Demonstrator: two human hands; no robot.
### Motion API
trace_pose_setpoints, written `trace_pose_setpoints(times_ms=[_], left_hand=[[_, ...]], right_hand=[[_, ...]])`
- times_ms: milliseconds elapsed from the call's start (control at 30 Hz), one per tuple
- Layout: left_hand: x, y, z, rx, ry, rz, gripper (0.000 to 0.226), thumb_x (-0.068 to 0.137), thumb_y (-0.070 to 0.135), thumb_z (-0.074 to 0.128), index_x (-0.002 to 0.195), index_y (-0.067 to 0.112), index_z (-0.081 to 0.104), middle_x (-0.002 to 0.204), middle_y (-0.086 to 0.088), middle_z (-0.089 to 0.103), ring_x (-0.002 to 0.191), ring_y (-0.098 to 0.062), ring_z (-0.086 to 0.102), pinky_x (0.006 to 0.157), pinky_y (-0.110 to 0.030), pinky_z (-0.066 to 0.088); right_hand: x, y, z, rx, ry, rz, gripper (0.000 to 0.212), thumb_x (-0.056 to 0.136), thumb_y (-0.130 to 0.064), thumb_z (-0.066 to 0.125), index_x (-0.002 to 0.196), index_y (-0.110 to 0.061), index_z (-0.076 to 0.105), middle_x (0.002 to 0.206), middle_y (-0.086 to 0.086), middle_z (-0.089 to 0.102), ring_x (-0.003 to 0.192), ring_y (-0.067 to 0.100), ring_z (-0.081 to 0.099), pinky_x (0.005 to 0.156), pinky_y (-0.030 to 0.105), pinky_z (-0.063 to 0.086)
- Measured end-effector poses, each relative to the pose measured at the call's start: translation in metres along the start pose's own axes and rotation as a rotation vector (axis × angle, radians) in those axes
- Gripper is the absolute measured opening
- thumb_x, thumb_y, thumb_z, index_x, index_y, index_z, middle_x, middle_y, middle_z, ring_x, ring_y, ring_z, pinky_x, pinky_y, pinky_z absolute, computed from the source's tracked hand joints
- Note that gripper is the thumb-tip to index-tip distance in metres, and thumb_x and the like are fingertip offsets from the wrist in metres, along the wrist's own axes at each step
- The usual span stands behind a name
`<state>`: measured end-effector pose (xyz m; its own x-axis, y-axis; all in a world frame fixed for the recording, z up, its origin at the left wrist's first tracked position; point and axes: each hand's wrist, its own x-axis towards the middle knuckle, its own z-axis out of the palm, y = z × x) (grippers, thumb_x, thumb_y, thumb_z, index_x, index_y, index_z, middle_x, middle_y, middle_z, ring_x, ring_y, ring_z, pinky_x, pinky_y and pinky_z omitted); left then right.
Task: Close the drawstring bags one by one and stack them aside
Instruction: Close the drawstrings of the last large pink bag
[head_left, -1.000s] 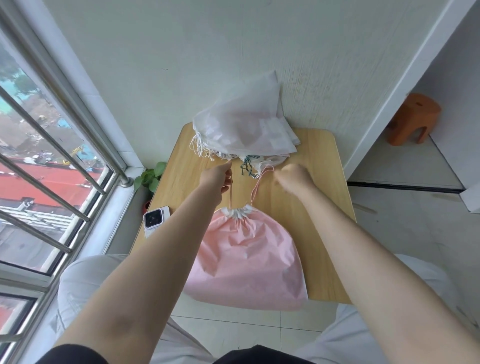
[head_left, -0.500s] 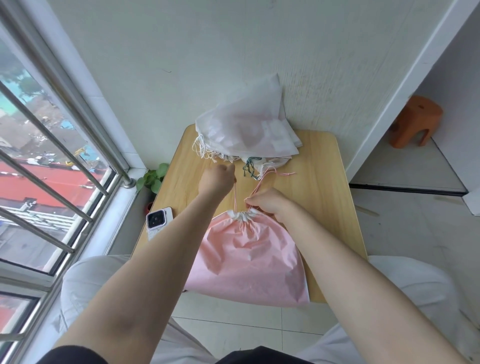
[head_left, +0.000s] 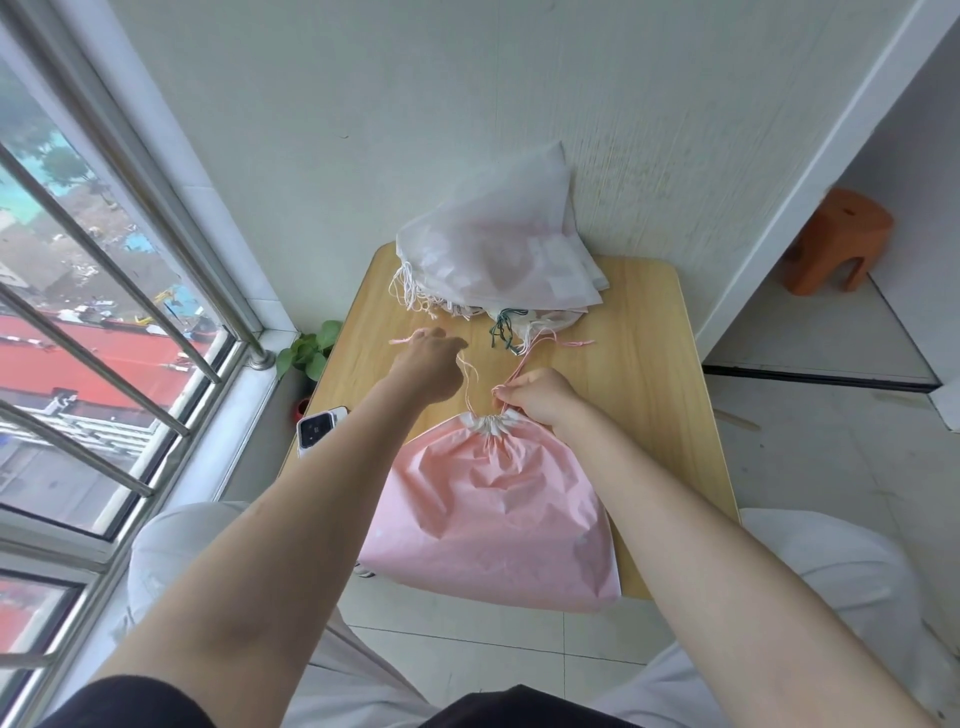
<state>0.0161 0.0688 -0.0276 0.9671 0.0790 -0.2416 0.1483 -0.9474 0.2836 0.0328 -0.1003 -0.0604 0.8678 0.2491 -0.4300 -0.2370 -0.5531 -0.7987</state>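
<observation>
Cinching step: left hand (head_left: 426, 366) and right hand (head_left: 537, 400), apart, each pinch a drawstring (head_left: 470, 387) above the pink bag (head_left: 493, 509)'s gathered mouth; next, probably lifting it to the stack (head_left: 498, 260) beyond them

White wall (head_left: 363, 104), barred window (head_left: 78, 312), orange stool (head_left: 836, 244)

I sat in a narrow corner of a home, likely an enclosed balcony. A barred window (head_left: 104, 322) on my left looked down over red rooftops. A small wooden table (head_left: 649, 374) stood against the white wall (head_left: 415, 130), with a potted plant (head_left: 309, 353) beside it and an orange plastic stool (head_left: 836, 241) on the tiled floor (head_left: 810, 467).
</observation>
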Motion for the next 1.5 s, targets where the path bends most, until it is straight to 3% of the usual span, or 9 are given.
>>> trace_pose_setpoints(times_ms=[100,167,300,600,800,900,1000,1333,1500], left_hand=[[-0.005,0.002,0.003,0.005,0.125,-0.057,0.025,0.096,0.020,0.048,0.111,0.011,0.065,0.121,-0.010,0.049,0.098,-0.028,0.058,0.065,-0.036,0.051],[-0.007,0.004,0.004,0.095,0.055,-0.118,0.039,0.098,0.038,0.045,0.087,0.007,0.066,0.103,-0.007,0.058,0.073,-0.022,0.058,0.052,-0.029,0.042],[-0.012,0.006,0.015,-0.043,-0.242,-0.174,0.054,0.092,0.057,0.052,0.073,0.007,0.056,0.069,-0.002,0.052,0.060,-0.016,0.047,0.055,-0.028,0.035],[-0.026,0.005,0.030,-1.433,-0.074,-0.250,0.023,0.094,0.020,0.064,0.098,-0.001,0.072,0.084,-0.010,0.074,0.073,-0.023,0.071,0.068,-0.028,0.059],[-0.024,0.014,0.029,-0.902,-0.100,-0.188,0.025,0.097,0.022,0.057,0.085,0.010,0.075,0.060,-0.003,0.051,0.044,-0.014,0.042,0.045,-0.020,0.037],[-0.023,0.023,0.026,-1.023,-0.284,-0.125,0.025,0.093,0.019,0.056,0.098,0.005,0.076,0.058,0.002,0.040,0.052,-0.013,0.031,0.052,-0.024,0.028],[-0.024,0.028,0.022,-1.041,-0.408,-0.029,0.032,0.096,0.022,0.053,0.104,-0.002,0.072,0.052,0.011,0.041,0.052,-0.010,0.030,0.053,-0.021,0.027],[-0.010,0.002,0.033,-1.105,-0.189,-0.164,0.023,0.097,0.015,0.057,0.091,0.003,0.076,0.067,-0.004,0.065,0.057,-0.017,0.048,0.057,-0.026,0.040],[-0.013,0.006,0.036,-1.130,-0.110,-0.193,0.016,0.094,0.013,0.062,0.093,0.004,0.075,0.074,-0.005,0.069,0.066,-0.016,0.059,0.062,-0.022,0.048]], right_hand=[[0.002,0.002,0.000,0.025,0.006,0.006,0.023,0.089,-0.019,0.068,0.067,-0.017,0.071,0.085,0.006,0.068,0.073,0.013,0.056,0.078,0.025,0.047],[0.002,0.003,0.000,0.057,0.026,0.011,0.017,0.089,-0.020,0.070,0.073,-0.015,0.073,0.096,0.007,0.071,0.088,0.017,0.062,0.090,0.029,0.049],[0.001,0.001,0.000,0.064,0.043,-0.012,0.015,0.090,-0.021,0.068,0.088,-0.009,0.077,0.105,0.004,0.071,0.100,0.016,0.063,0.097,0.030,0.047],[-0.002,0.002,-0.001,0.028,0.038,-0.017,0.017,0.091,-0.024,0.065,0.083,-0.013,0.076,0.097,0.000,0.072,0.090,0.014,0.062,0.085,0.026,0.047],[-0.006,-0.015,-0.007,0.227,0.134,-0.162,0.018,0.094,-0.017,0.057,0.082,-0.013,0.069,0.082,0.001,0.066,0.067,0.010,0.058,0.058,0.014,0.046],[-0.006,-0.026,-0.012,0.276,0.091,-0.262,0.018,0.092,-0.015,0.060,0.078,-0.018,0.071,0.087,0.004,0.070,0.078,0.012,0.062,0.076,0.023,0.051],[-0.009,-0.030,-0.014,0.272,0.006,-0.248,0.016,0.092,-0.018,0.062,0.080,-0.017,0.072,0.081,0.005,0.071,0.070,0.015,0.062,0.065,0.031,0.053],[-0.009,-0.022,-0.041,-0.260,-0.047,-0.042,0.029,0.090,-0.026,0.052,0.082,-0.006,0.073,0.059,0.005,0.062,0.040,0.015,0.035,0.040,0.018,0.027],[-0.029,-0.037,-0.046,-0.365,-0.577,-0.067,0.016,0.092,-0.026,0.064,0.089,-0.014,0.074,0.065,0.000,0.063,0.048,0.011,0.047,0.045,0.022,0.037]])
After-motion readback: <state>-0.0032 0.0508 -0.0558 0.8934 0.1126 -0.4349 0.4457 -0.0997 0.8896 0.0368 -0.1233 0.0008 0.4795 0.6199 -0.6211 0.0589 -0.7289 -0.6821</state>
